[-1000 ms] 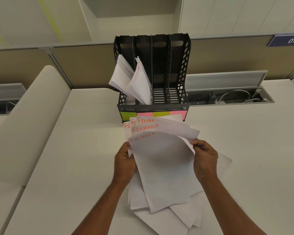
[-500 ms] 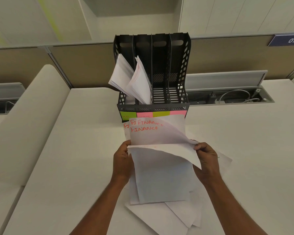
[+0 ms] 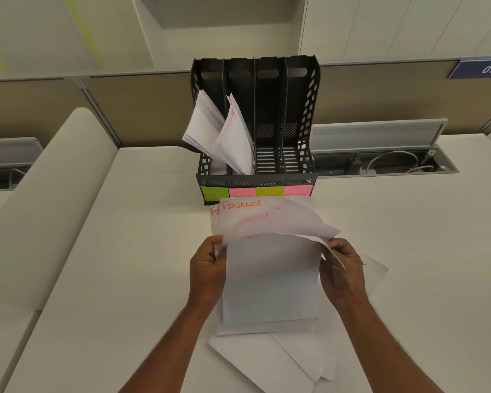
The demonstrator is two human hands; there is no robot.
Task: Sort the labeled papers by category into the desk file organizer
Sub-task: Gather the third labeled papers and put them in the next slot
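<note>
- The left hand (image 3: 209, 268) grips the left edge of a stack of papers (image 3: 270, 279) held above the bench (image 3: 125, 251), its fingers (image 3: 219, 245) closed over the margin, thumb on top.
- The right hand (image 3: 342, 268) pinches the right edge of the top sheets, fingers tight on the paper, curling those sheets up and away from the rest of the stack.
- The raised sheets (image 3: 267, 219) arch between the two hands; "FINANCE" in red handwriting shows at their far end (a second, fainter line of the same word lies beneath it).
- More loose papers (image 3: 295, 361) lie flat on the bench under the held stack, toward the near edge, fanned at angles.
- The black file organizer (image 3: 304, 123) stands upright at the far edge of the bench, just beyond the held sheets.
- It has four slots: the two left ones hold leaning papers (image 3: 224, 131), the two right ones show bare slats.
- Coloured sticky labels (image 3: 255, 191) line its front lip, green and pink alternating; their writing is too faint to read.
</note>
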